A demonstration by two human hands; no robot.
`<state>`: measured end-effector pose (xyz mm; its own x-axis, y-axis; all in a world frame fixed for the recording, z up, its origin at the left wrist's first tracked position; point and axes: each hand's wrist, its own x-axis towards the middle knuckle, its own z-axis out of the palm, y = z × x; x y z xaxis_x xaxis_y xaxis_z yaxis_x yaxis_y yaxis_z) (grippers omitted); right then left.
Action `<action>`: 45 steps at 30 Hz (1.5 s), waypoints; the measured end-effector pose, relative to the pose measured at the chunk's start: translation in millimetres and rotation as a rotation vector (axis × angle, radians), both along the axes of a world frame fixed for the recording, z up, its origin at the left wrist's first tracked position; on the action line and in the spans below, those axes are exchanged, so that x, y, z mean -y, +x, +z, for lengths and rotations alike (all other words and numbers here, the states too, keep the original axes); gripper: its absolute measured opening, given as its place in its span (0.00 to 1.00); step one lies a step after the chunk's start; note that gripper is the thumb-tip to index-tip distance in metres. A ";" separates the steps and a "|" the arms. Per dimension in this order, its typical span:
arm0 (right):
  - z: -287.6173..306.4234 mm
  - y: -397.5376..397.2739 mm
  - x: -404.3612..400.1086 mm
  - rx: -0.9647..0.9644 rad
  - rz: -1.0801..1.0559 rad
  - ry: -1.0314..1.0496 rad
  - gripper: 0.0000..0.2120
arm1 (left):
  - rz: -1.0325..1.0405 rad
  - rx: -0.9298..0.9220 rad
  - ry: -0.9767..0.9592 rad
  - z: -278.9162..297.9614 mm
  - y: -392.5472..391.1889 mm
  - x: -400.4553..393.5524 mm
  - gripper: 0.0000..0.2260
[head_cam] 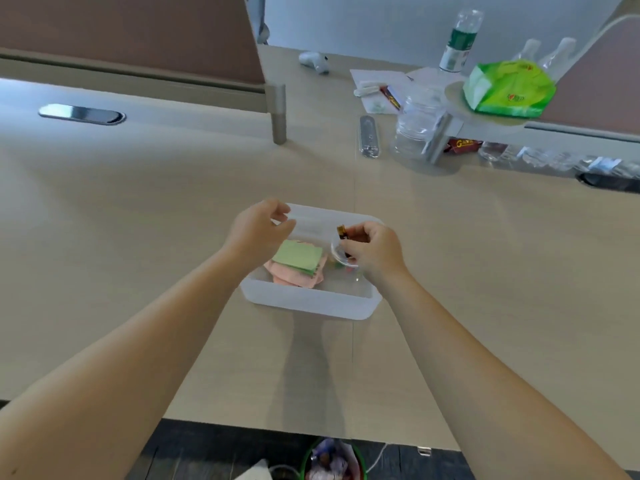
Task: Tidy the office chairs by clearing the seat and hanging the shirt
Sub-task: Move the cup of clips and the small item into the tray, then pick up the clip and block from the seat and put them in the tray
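Observation:
A translucent white plastic tray sits on the beige desk in front of me. Inside it lie green sticky notes on top of pink ones. My right hand is over the tray's right side, shut on a small dark bottle with a gold band, next to a small clear round container. My left hand hovers over the tray's left far corner, fingers curled and apart, holding nothing. No chair or shirt is in view.
At the back right are clear plastic bottles, a green packet on a small round shelf, papers, a red box and a silver remote-like bar. A brown divider stands at the back left. A bin stands below the desk edge.

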<state>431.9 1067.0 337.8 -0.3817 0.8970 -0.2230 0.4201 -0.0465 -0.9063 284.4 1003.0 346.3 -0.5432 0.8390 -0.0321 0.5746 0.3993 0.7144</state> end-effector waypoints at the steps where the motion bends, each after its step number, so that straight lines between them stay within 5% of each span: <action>1: 0.5 -11.0 1.6 0.022 0.023 -0.015 0.05 | 0.023 0.015 0.023 1.6 -6.6 7.8 0.14; 9: -11.8 -86.9 10.5 0.051 0.040 -0.314 0.04 | 0.205 0.131 0.094 -14.7 -56.7 52.0 0.10; 11: -18.4 -97.5 13.6 0.043 0.000 -0.366 0.10 | 0.216 0.138 0.094 -21.8 -63.7 58.8 0.10; 18: -28.6 -108.5 18.0 0.077 0.018 -0.135 0.11 | 0.236 0.219 0.087 -34.2 -67.5 71.2 0.10; 28: 33.1 -61.2 54.5 -0.155 0.133 -0.068 0.12 | 0.274 0.224 0.175 6.7 -19.0 87.3 0.10; 45: 55.1 -19.7 248.6 -0.217 0.680 -0.183 0.12 | 0.734 0.041 0.186 57.7 93.5 341.3 0.11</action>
<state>412.1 818.4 392.9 -0.8929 0.4020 -0.2030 0.2224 0.0017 -0.9750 377.9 661.7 403.9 -0.9658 0.2560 0.0424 0.1792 0.5397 0.8226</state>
